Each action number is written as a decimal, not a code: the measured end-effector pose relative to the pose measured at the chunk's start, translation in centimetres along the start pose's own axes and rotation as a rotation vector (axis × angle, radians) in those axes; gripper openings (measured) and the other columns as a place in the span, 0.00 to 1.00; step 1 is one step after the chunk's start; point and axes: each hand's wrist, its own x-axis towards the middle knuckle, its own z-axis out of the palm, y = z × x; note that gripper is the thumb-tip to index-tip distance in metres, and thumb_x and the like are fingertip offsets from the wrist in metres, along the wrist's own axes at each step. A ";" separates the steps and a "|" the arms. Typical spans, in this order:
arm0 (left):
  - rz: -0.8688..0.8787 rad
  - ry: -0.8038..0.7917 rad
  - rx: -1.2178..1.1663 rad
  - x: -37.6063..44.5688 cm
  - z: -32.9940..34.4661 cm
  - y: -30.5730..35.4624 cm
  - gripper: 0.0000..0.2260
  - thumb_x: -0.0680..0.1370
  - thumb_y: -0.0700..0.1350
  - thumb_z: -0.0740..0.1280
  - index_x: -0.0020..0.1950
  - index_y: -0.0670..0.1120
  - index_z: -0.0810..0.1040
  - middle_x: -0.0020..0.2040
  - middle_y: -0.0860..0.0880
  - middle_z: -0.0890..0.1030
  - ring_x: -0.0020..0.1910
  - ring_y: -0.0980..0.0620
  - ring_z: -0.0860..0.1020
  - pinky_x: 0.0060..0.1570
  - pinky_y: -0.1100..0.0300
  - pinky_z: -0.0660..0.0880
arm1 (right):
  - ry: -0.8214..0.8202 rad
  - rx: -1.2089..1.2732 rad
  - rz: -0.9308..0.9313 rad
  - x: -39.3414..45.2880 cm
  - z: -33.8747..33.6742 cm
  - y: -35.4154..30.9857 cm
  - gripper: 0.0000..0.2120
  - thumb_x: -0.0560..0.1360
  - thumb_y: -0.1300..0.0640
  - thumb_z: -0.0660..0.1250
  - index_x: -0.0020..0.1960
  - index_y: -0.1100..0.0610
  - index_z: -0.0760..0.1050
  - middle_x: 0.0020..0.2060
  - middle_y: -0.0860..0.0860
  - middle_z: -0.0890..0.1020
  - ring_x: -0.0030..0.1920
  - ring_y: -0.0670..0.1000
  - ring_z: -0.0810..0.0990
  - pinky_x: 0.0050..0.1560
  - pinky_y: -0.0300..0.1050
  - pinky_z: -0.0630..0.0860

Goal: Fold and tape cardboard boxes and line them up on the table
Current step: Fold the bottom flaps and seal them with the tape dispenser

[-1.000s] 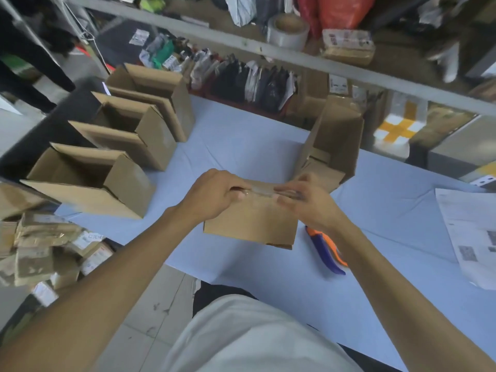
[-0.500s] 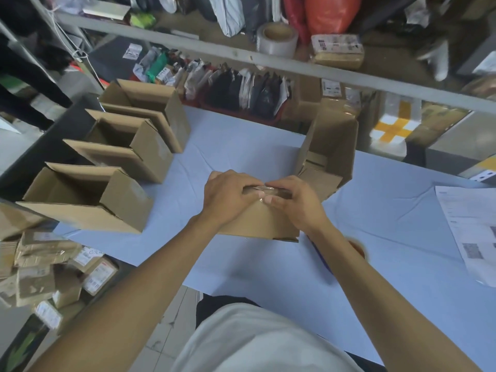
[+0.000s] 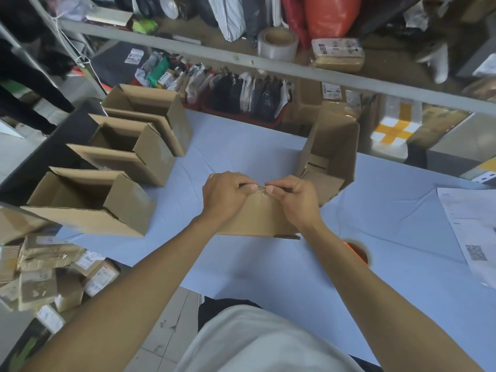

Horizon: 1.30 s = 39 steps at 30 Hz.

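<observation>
A brown cardboard box (image 3: 257,218) stands on the pale blue table (image 3: 241,151) in front of me. My left hand (image 3: 224,190) and my right hand (image 3: 294,196) both press on its top edge, thumbs nearly touching over a strip of clear tape. Three open boxes stand in a row on the left: near (image 3: 91,202), middle (image 3: 134,151) and far (image 3: 153,114). Another open box (image 3: 332,151) stands just behind my right hand.
An orange tape dispenser (image 3: 358,251) peeks out beside my right forearm. Printed sheets (image 3: 472,234) lie at the table's right edge. Small parcels (image 3: 45,275) are piled on the floor at left. A shelf rail (image 3: 268,65) with a tape roll (image 3: 277,42) runs behind the table.
My hands have slid together along the box's top edge until the thumbs almost meet. The camera has tilted up slightly, and the dispenser is now mostly hidden by my right arm.
</observation>
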 end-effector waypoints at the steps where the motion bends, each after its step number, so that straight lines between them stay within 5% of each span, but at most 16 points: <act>1: -0.008 -0.001 -0.003 0.0 0.1 0.1 0.07 0.77 0.50 0.67 0.46 0.57 0.85 0.49 0.60 0.84 0.51 0.56 0.78 0.58 0.51 0.70 | 0.004 -0.008 -0.001 -0.1 -0.1 0.1 0.04 0.74 0.59 0.73 0.46 0.53 0.86 0.39 0.40 0.83 0.46 0.42 0.81 0.48 0.36 0.73; 9: -0.039 0.000 -0.075 0.2 -0.3 0.7 0.03 0.74 0.46 0.70 0.40 0.50 0.83 0.40 0.58 0.83 0.45 0.56 0.79 0.57 0.51 0.72 | -0.004 -0.054 -0.013 0.0 -0.3 -0.5 0.04 0.73 0.59 0.73 0.42 0.51 0.84 0.40 0.41 0.83 0.47 0.45 0.81 0.52 0.46 0.76; 13: 0.113 -0.126 0.080 0.9 -0.6 1.4 0.03 0.75 0.46 0.68 0.41 0.51 0.80 0.42 0.56 0.81 0.47 0.53 0.77 0.54 0.52 0.69 | -0.010 -0.091 -0.030 0.2 -0.5 -0.5 0.05 0.73 0.58 0.73 0.41 0.50 0.84 0.40 0.42 0.83 0.46 0.46 0.81 0.52 0.52 0.78; 17: 0.102 -0.116 0.010 0.9 0.3 1.7 0.05 0.75 0.46 0.70 0.39 0.48 0.78 0.40 0.54 0.79 0.42 0.51 0.77 0.43 0.49 0.75 | -0.049 -0.160 -0.093 0.2 -0.9 -0.3 0.02 0.74 0.57 0.72 0.46 0.53 0.83 0.43 0.43 0.84 0.46 0.43 0.81 0.50 0.46 0.77; 24: 0.183 -0.146 0.081 1.4 0.1 1.3 0.02 0.77 0.50 0.67 0.47 0.53 0.79 0.46 0.57 0.80 0.47 0.53 0.78 0.45 0.51 0.76 | -0.030 -0.141 -0.060 0.5 -1.8 0.2 0.05 0.75 0.57 0.71 0.50 0.52 0.85 0.45 0.41 0.83 0.47 0.37 0.79 0.44 0.27 0.70; 27: 0.182 -0.246 0.218 1.5 -0.2 0.8 0.18 0.73 0.63 0.67 0.61 0.59 0.75 0.58 0.59 0.78 0.58 0.53 0.75 0.51 0.53 0.74 | -0.014 -0.114 -0.021 0.3 -1.7 0.2 0.11 0.74 0.53 0.73 0.56 0.47 0.80 0.53 0.41 0.80 0.54 0.40 0.76 0.49 0.31 0.69; 30: 0.250 -0.360 0.449 0.6 -0.2 0.3 0.48 0.60 0.75 0.65 0.76 0.64 0.53 0.75 0.52 0.64 0.72 0.46 0.65 0.62 0.45 0.67 | -0.033 -0.113 -0.007 -0.1 -1.8 0.5 0.19 0.74 0.49 0.72 0.64 0.44 0.74 0.59 0.39 0.75 0.57 0.38 0.72 0.52 0.30 0.67; 32: 0.370 -0.326 0.577 -0.3 0.2 0.1 0.57 0.54 0.78 0.63 0.78 0.62 0.44 0.77 0.45 0.56 0.74 0.41 0.59 0.66 0.40 0.63 | -0.061 -0.129 0.013 -0.3 -2.0 0.8 0.20 0.75 0.46 0.70 0.66 0.45 0.73 0.60 0.39 0.76 0.57 0.37 0.73 0.51 0.30 0.67; 39: 0.493 -0.164 0.656 -1.7 1.5 0.1 0.51 0.59 0.69 0.66 0.78 0.56 0.51 0.60 0.47 0.72 0.53 0.44 0.72 0.52 0.49 0.71 | -0.127 -0.080 0.074 -0.1 -3.0 1.3 0.25 0.75 0.43 0.70 0.70 0.43 0.69 0.58 0.33 0.74 0.56 0.30 0.72 0.48 0.26 0.70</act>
